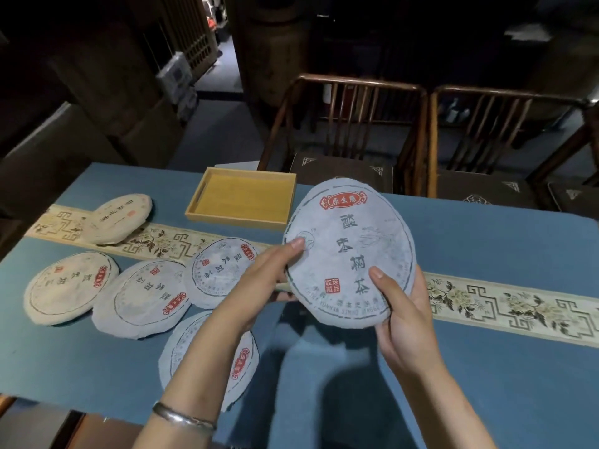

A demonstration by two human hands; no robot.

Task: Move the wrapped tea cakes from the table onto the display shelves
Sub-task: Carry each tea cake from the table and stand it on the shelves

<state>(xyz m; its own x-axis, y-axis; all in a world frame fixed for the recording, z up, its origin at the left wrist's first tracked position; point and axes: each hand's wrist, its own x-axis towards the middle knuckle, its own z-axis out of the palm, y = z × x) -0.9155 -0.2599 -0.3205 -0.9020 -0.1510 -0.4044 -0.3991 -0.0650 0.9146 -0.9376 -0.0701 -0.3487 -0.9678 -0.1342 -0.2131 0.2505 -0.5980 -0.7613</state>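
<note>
I hold one wrapped tea cake (348, 247), a round disc in pale paper with dark characters and red seals, tilted up above the table. My left hand (269, 273) grips its left edge with the thumb on the face. My right hand (402, 315) holds its lower right edge, thumb on the front. Several more wrapped tea cakes lie flat on the table at the left: one at the far left (71, 286), one beside it (142, 298), one behind my left hand (220, 273), one under my left forearm (184, 348), and one further back (120, 218). No display shelves are in view.
The table (486, 367) has a blue cloth and a patterned cream runner (505, 303) across it. A yellow wooden tray (243, 199) sits at the far edge. Two wooden chairs (350, 124) stand behind the table. A dark doorway and boxes lie beyond at the left.
</note>
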